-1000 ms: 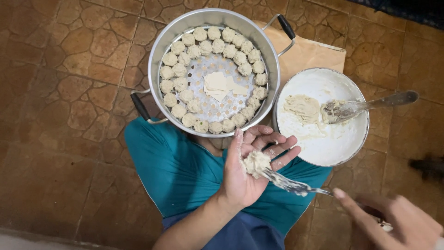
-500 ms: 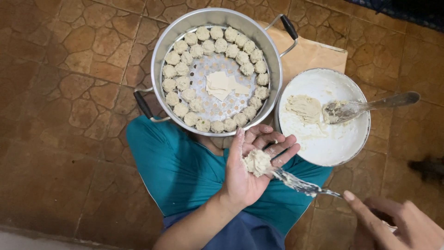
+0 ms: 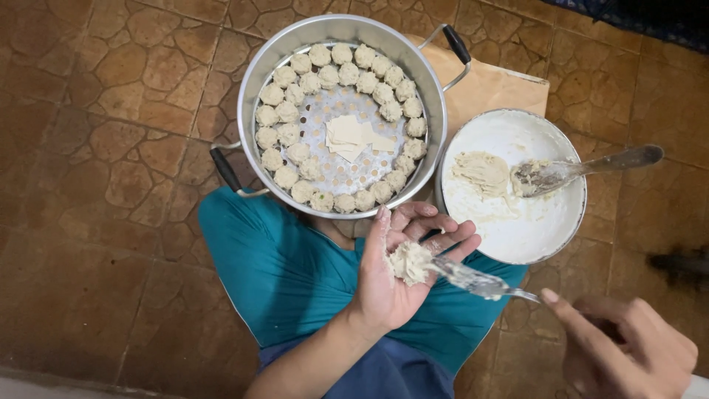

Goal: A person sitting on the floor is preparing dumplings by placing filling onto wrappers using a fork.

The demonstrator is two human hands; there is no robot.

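Note:
My left hand (image 3: 395, 277) lies palm up over my lap, cupping a thin wrapper with a lump of pale filling (image 3: 408, 261) on it. My right hand (image 3: 628, 351) at the lower right grips the handle of a metal utensil (image 3: 476, 279), whose smeared blade presses on that filling. Just beyond the left hand stands a round metal steamer pot (image 3: 247, 89) with two black handles. Several small shaped dumplings (image 3: 284, 133) ring its perforated floor, and a few flat square wrappers (image 3: 353, 138) lie in its middle.
A white bowl (image 3: 550, 236) with pale filling and a metal spoon (image 3: 583, 168) resting in it sits right of the pot. A brown board (image 3: 495, 85) lies under both. Brown patterned floor tiles surround them. My teal-clad legs are under my hands.
My right hand has moved slightly up and left, bringing the utensil's blade onto the filling in my left palm. Left hand, pot and bowl hold their places.

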